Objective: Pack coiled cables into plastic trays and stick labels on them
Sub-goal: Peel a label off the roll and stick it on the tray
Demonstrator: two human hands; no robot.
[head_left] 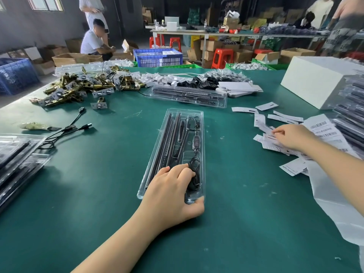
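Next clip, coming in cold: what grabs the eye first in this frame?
Dead centre on the green table lies a clear plastic tray holding dark rods and a coiled black cable, with the left hand resting on its near end, thumb hooked at the edge. To the right, the right hand picks among scattered white labels. At far left sits a pile of brass-coloured latch hardware.

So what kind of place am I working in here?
Most likely a small factory packing floor: a green worktable heaped with brass latch parts, clear plastic trays, loose labels, and cardboard cartons stacked behind.
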